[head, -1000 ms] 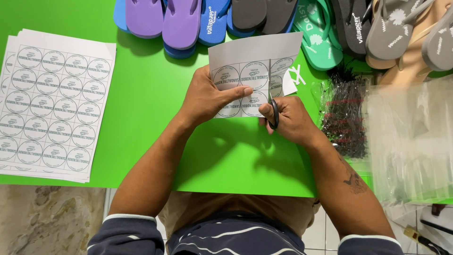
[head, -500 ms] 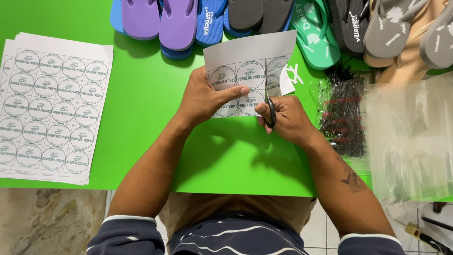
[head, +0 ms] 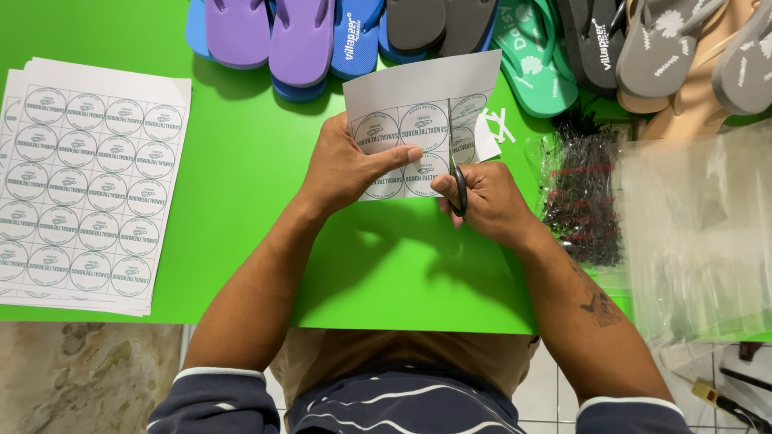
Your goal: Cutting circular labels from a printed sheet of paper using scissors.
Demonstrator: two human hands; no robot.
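Left hand (head: 346, 165) pinching label sheet (head: 418, 96) at frame centre, right hand (head: 482, 201) gripping scissors (head: 455, 173) cutting it, paper stack (head: 80, 185) left, flip-flops (head: 297, 40) along top, plastic bags (head: 691, 233) right

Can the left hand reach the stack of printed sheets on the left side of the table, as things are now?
Probably yes, but not at once. The left hand grips the sheet being cut. Only bare green table lies between it and the stack of printed sheets.

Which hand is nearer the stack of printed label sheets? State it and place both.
Left. The left hand grips the cut sheet, right of the stack of printed label sheets; the right hand, with scissors, is farther right.
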